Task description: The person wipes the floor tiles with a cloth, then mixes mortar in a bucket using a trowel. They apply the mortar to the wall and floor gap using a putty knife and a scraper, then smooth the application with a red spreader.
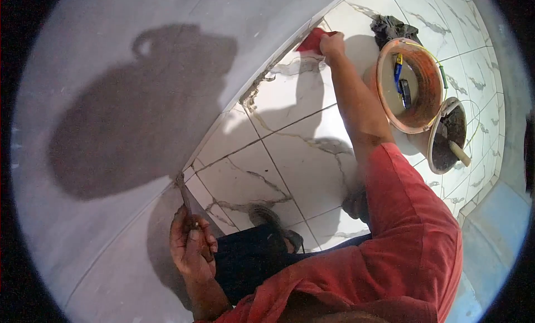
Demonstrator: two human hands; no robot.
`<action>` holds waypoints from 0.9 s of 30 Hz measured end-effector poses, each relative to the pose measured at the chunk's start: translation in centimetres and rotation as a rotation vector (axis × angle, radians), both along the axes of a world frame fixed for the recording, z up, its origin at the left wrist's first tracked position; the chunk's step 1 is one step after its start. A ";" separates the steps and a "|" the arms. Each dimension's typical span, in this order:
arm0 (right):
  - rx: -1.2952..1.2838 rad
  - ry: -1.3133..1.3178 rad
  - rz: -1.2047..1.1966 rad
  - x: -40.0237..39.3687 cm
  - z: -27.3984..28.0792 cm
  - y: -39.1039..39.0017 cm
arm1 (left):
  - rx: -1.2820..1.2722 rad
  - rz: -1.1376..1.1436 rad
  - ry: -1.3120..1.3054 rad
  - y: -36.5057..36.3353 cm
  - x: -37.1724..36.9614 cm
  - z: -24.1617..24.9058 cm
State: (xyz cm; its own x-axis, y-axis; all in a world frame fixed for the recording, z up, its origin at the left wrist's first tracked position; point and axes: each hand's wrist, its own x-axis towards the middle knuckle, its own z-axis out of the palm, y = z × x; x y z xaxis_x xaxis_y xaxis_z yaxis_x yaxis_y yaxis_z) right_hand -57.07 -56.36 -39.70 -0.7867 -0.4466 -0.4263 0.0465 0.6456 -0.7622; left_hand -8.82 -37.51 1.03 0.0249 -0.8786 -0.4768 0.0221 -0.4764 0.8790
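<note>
My left hand point(192, 242) is closed around a narrow, dull-coloured tool with a thin flat blade point(184, 193). Its tip meets the corner where the grey wall point(111, 222) joins the floor edge. Farther off, my right hand point(332, 43) grips a flat red piece point(313, 41) low over the white marbled tiles point(295, 156), close to the wall's foot. Crumbly, dirty residue point(251, 94) lies along that wall-floor joint between my two hands.
An orange bucket point(384, 97) with cloudy water and blue-and-yellow handled tools stands right of my right forearm. Beside it sits a smaller bucket point(434, 156) of dark material with a handle sticking out. A dark crumpled cloth point(393, 30) lies behind.
</note>
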 end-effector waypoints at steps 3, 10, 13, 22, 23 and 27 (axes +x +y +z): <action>0.042 0.038 0.018 2.0 4.8 1.3 | -0.002 -0.011 0.008 -0.3 -0.3 0.0; -0.106 -0.010 0.063 2.6 5.5 3.0 | 0.049 -0.017 0.022 -1.1 -0.6 -0.2; -0.153 0.275 0.178 3.6 12.2 5.3 | 0.099 -0.037 0.001 -1.9 -1.0 -0.4; -0.053 0.247 0.558 -4.5 44.0 18.3 | 0.027 -0.327 -0.008 -4.5 -3.9 -0.9; -0.025 0.239 0.455 -4.8 46.7 21.0 | 0.032 -0.342 -0.017 -4.7 -4.5 -1.0; -0.095 0.261 0.175 -12.0 44.9 38.3 | -0.021 -0.484 -0.045 -5.0 -6.6 -1.0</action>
